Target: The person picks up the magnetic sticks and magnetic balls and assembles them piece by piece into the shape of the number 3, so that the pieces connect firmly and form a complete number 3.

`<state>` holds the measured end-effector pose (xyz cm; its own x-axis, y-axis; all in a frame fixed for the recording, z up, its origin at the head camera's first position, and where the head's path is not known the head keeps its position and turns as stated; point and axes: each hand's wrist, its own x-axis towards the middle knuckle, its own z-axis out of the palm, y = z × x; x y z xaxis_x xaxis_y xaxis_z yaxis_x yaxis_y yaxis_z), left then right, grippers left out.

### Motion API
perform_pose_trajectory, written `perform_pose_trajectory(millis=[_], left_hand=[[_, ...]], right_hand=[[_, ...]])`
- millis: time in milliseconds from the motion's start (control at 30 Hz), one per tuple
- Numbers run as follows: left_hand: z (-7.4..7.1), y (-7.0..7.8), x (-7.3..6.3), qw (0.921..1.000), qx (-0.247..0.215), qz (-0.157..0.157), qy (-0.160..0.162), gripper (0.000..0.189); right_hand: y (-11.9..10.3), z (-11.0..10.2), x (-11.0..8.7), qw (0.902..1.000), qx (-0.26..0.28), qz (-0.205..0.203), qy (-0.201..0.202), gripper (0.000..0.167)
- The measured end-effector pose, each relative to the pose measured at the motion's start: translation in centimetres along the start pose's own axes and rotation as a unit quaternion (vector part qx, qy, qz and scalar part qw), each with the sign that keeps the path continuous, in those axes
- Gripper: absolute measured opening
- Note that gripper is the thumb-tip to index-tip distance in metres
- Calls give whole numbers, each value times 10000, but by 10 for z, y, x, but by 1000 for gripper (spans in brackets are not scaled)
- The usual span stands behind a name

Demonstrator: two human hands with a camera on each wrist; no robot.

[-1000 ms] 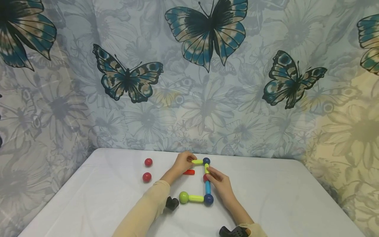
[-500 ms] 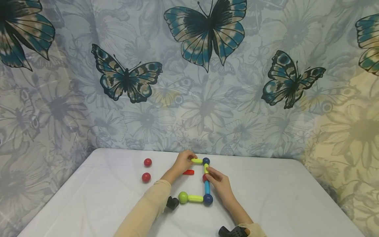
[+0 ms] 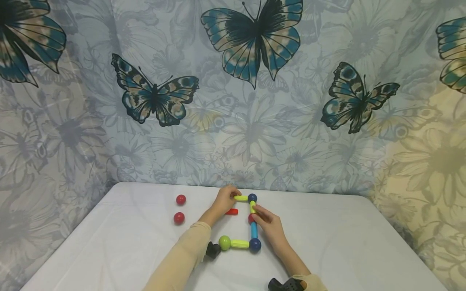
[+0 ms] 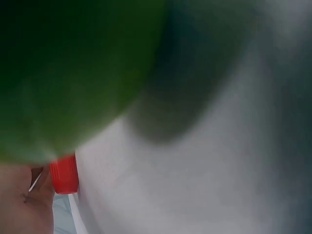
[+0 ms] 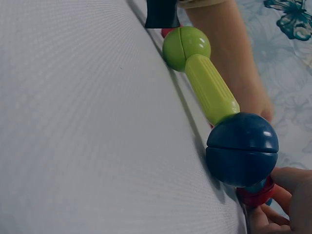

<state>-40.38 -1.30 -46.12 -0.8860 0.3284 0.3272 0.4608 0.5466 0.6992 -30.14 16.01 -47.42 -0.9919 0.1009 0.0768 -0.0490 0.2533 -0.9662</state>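
A magnetic stick-and-ball figure lies on the table. At its far end my left hand [image 3: 223, 200] pinches the free end of a yellow-green stick [image 3: 242, 198], whose other end meets a dark blue ball [image 3: 252, 197]. My right hand [image 3: 272, 227] grips the right side, its thumb at a red ball [image 3: 251, 218] and its fingers by a second yellow-green stick [image 3: 253, 207]. From that ball a light blue stick [image 3: 254, 230] runs to the near dark blue ball [image 5: 243, 148]. Another yellow-green stick [image 5: 210, 87] joins this to a green ball [image 5: 187, 46].
A red stick [image 3: 232, 211] lies inside the figure, partly behind my left wrist. Two loose red balls [image 3: 178, 218] sit to the left on the white tablecloth [image 3: 346, 238]. A butterfly-print cloth [image 3: 255, 141] hangs behind the table. A blurred green shape fills much of the left wrist view.
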Motion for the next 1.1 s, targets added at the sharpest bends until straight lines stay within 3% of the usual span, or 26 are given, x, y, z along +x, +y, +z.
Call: perform_pose_trajectory(millis=[333,533,667,900,1100], left_hand=[[-1,1,-5,9999,36,-149,40,27],[-5,-4,-11,9993,-265,-108,253,25],[-9,-6,-17,9983,-495,-189,231,26],[-22,0,-32,9972,-659,-311,141,34],[-40,3,-50,9961,-762,-351,266,40]], right_hand=[[0,1,1,10000,11,27,30,40],[-2,1,0,10000,3,76,61,40],[-2,1,0,9999,-34,96,33,41],[2,0,0,10000,-69,-24,30,41],[1,0,-1,10000,-82,-37,2,42]])
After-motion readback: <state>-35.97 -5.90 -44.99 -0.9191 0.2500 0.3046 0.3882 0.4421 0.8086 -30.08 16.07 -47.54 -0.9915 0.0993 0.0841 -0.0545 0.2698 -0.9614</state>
